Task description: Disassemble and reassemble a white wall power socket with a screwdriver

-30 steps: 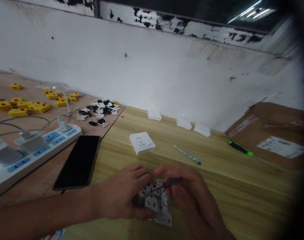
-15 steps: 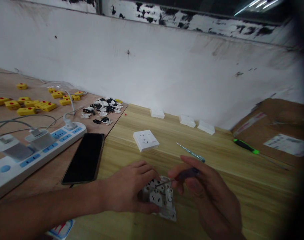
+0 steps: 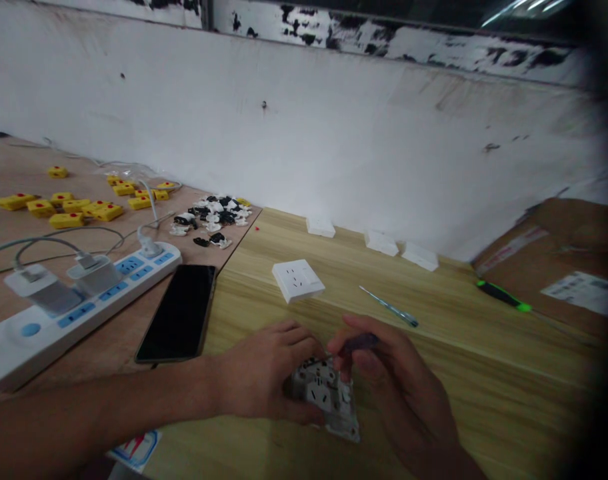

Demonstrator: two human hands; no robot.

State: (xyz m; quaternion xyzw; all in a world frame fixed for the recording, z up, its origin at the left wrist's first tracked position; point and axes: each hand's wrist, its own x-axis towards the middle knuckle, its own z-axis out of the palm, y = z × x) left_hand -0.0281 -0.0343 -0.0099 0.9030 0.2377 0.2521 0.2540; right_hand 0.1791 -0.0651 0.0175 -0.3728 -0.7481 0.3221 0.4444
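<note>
An opened socket panel (image 3: pixel 327 397) lies on the wooden table, its inner parts showing. My left hand (image 3: pixel 274 373) grips it by its left side, thumb along the lower left and fingers at the top. A dark-handled screwdriver (image 3: pixel 360 343) is pinched between the thumb and fingers of my right hand (image 3: pixel 399 387). Its thin shaft reaches left over the top of the panel; the tip is hard to make out. Beyond my hands sits a white socket (image 3: pixel 297 280), face up. A clear-handled screwdriver (image 3: pixel 391 307) lies to its right.
At left are a power strip (image 3: pixel 104 300) with plugs, a black phone (image 3: pixel 178 313), yellow blocks (image 3: pixel 74 205) and a pile of black and white parts (image 3: pixel 217 217). White pieces (image 3: pixel 381 243) line the wall. A green-black screwdriver (image 3: pixel 501 295) lies by a cardboard box (image 3: pixel 559 253).
My right hand has moved left with the screwdriver, closer to the panel's top and my left fingers. The whole view has shifted slightly, while my left hand keeps its grip.
</note>
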